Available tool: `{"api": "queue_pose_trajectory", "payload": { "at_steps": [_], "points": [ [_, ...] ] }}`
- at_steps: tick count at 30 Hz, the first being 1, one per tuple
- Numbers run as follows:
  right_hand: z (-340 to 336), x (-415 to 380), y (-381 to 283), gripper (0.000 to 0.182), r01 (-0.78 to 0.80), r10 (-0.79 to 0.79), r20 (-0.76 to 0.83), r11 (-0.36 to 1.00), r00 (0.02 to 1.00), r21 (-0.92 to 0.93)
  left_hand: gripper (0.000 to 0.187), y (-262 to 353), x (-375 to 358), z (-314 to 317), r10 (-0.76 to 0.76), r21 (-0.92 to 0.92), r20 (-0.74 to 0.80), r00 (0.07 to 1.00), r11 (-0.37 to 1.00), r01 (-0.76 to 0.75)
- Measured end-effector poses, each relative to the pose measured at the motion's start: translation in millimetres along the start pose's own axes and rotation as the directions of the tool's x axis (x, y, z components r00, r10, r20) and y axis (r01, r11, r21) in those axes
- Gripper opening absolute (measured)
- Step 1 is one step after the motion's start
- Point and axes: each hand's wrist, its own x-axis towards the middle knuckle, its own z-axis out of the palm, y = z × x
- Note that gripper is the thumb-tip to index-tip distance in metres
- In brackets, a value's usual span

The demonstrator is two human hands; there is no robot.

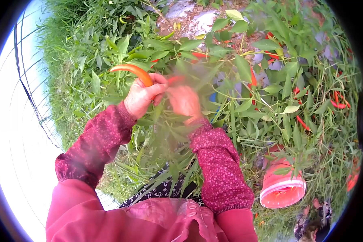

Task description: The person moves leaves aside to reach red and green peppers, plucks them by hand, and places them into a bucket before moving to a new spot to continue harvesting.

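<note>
Nearest the camera is the person's pink jacket, with black trousers in white lettering partly visible beyond its hem. Both forearms carry dark pink speckled sleeve covers, gathered at the wrists.

The arms extend forward into the foliage, the two hands close beside each other. The grip of the left hand is closed, thumb against bent fingers, pinching the thick end of an orange-red chili pepper. The pepper is curved and projects clear of the fingers, its tip pointing to the left of the view.

The right hand is blurred. Its fingers appear bent, but the opening of its grip cannot be determined. A blurred red chili lies at its fingertips, between the two hands; whether the hand holds it cannot be told.

Leafy pepper plants surround the hands. A blue object, mostly covered by leaves, is noted just beyond the right hand. To the right, a pink bucket lies tilted among the grass, its mouth facing the person, leaves overlapping its wall. More red chilies hang on the plants at the right.

Farther out, pale ground sheeting shows between stems, and dark wires cross the bright area at far left.
</note>
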Motion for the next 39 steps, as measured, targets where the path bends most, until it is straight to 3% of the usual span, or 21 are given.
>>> {"api": "queue_pose_trajectory", "payload": {
  "at_steps": [4,5,8,10,12,13,15,16,18,19,20,22,24,25,26,30,32,34,36,38,39],
  "points": [
    [-6,-10,4,0.017,0.026,-0.028,0.035,0.998,0.999,0.058,0.006,36,-30,5,-0.101,0.197,-0.126,0.987,0.973,0.125],
    [-8,-12,4,0.016,0.06,-0.063,0.026,0.991,0.998,0.123,0.007,36,-32,-3,0.016,0.276,-0.153,0.988,0.961,0.028],
    [-5,-10,7,0.017,0.121,-0.122,0.0,0.982,0.992,0.145,0.012,42,2,-17,-0.027,0.296,-0.046,0.999,0.954,0.039],
    [-7,-6,8,0.017,0.148,-0.145,-0.031,0.981,0.989,0.127,0.016,33,39,-29,0.05,0.796,-0.008,0.999,0.605,-0.024],
    [-7,-12,6,0.017,0.151,-0.146,-0.049,0.981,0.988,0.119,0.018,23,70,-38,-0.087,0.939,-0.112,0.99,0.317,0.134],
    [-13,-11,3,0.017,0.129,-0.13,-0.001,0.986,0.992,0.106,0.018,7,79,-45,-0.089,0.936,-0.111,0.99,0.325,0.134],
    [-15,-12,4,0.017,0.106,-0.11,0.043,0.99,0.993,0.091,0.018,-16,90,-58,0.028,0.988,-0.099,0.995,-0.116,0.102],
    [-13,-12,5,0.018,0.116,-0.12,0.042,0.99,0.992,0.086,0.018,-16,94,-63,0.026,0.988,-0.1,0.995,-0.117,0.103],
    [-12,-16,7,0.018,0.115,-0.119,0.044,0.99,0.992,0.083,0.023,-18,98,-69,-0.45,0.903,-0.18,0.875,0.277,0.328],
    [-14,-18,7,0.018,0.097,-0.103,0.074,0.992,0.992,0.081,0.027,-21,95,-70,-0.483,0.89,-0.163,0.86,0.305,0.34],
    [-15,-18,6,0.018,0.086,-0.094,0.106,0.993,0.99,0.079,0.027,-24,88,-72,-0.488,0.889,-0.166,0.857,0.303,0.345],
    [-13,-19,7,0.019,0.091,-0.099,0.106,0.993,0.989,0.078,0.029,-14,59,-68,-0.377,0.447,-0.154,0.913,0.798,0.405],
    [-12,-22,10,0.019,0.09,-0.098,0.105,0.993,0.99,0.079,0.031,1,31,-73,-0.199,0.183,-0.132,0.971,0.958,0.221],
    [-12,-22,12,0.019,0.1,-0.108,0.102,0.992,0.989,0.081,0.03,13,12,-75,-0.193,0.086,-0.098,0.976,0.976,0.202],
    [-12,-23,13,0.018,0.109,-0.117,0.099,0.991,0.988,0.083,0.029,24,-6,-78,-0.183,-0.012,-0.064,0.981,0.983,0.182],
    [-14,-19,11,0.018,0.116,-0.126,0.097,0.988,0.987,0.102,0.022,48,-52,-102,-0.132,-0.066,-0.19,0.973,0.99,0.121],
    [-10,-19,12,0.018,0.142,-0.147,0.045,0.985,0.988,0.096,0.021,57,-53,-104,-0.04,0.082,-0.241,0.97,0.995,0.062],
    [-11,-19,11,0.019,0.12,-0.13,0.119,0.989,0.984,0.093,0.016,63,-29,-86,-0.115,0.328,-0.135,0.984,0.932,0.154],
    [-15,-16,13,0.02,0.106,-0.117,0.184,0.992,0.976,0.068,0.022,54,8,-45,-0.152,0.681,-0.03,0.988,0.72,0.132],
    [-11,-22,13,0.022,0.145,-0.148,0.089,0.989,0.985,0.037,0.035,30,50,-20,-0.246,0.982,0.094,0.965,0.185,-0.049],
    [-13,-22,11,0.026,0.12,-0.124,0.103,0.992,0.987,0.047,0.037,3,68,-20,-0.284,0.978,0.135,0.949,0.19,-0.083]
  ]
}}
